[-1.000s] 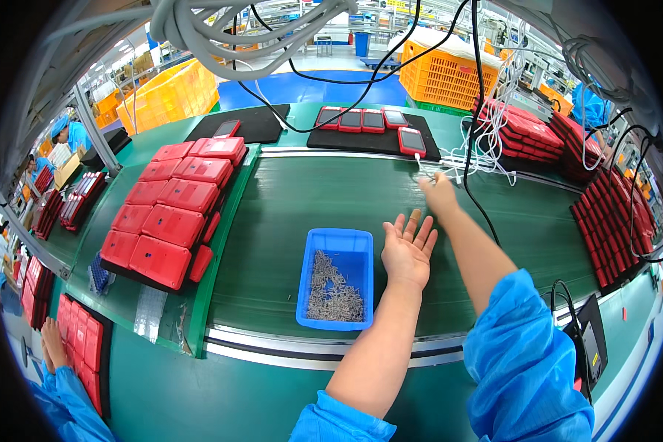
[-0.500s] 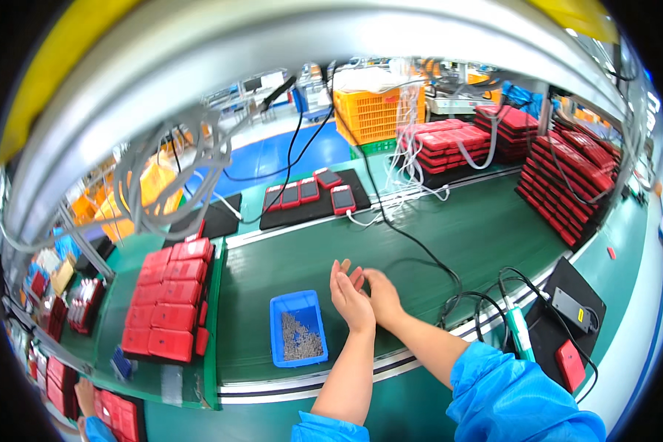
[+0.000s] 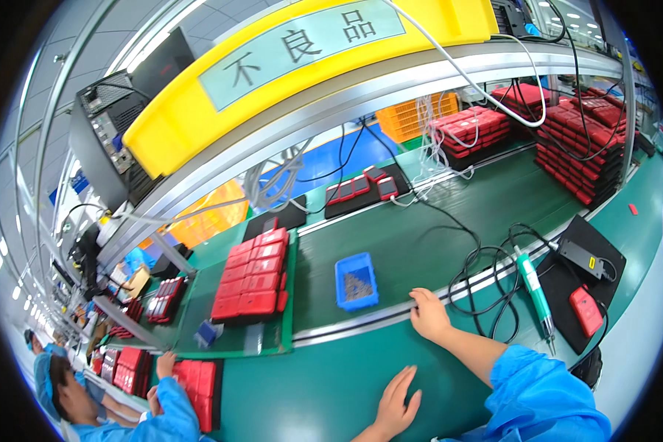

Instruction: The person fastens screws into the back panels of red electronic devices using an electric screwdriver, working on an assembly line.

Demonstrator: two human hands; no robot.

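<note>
My left hand (image 3: 396,405) hovers low over the near green tabletop (image 3: 302,398), its fingers stretched out and holding nothing. Farther off and a little to the right, my right hand (image 3: 429,317) is at the conveyor's near rail, fingers loosely extended with nothing in them. Just left of it, a blue plastic bin (image 3: 344,303) holds a heap of small grey pieces, perhaps screws, on the green belt. Right of my right hand lies a green and white electric screwdriver (image 3: 532,287) with a black cable. Beside that, a red handheld device (image 3: 586,311) rests on a black mat (image 3: 566,320).
Red cases are stacked on a board (image 3: 250,276) at left and in tall piles (image 3: 578,155) at far right. Several devices (image 3: 357,188) lie across the belt. Black cables (image 3: 486,287) loop near my right hand. A co-worker (image 3: 74,390) sits at lower left; a yellow bin (image 3: 309,66) hangs overhead.
My hands, together over the belt before, have separated and come back toward me, the left one farther. The view has tilted up and left, bringing the yellow bin and co-worker into sight.
</note>
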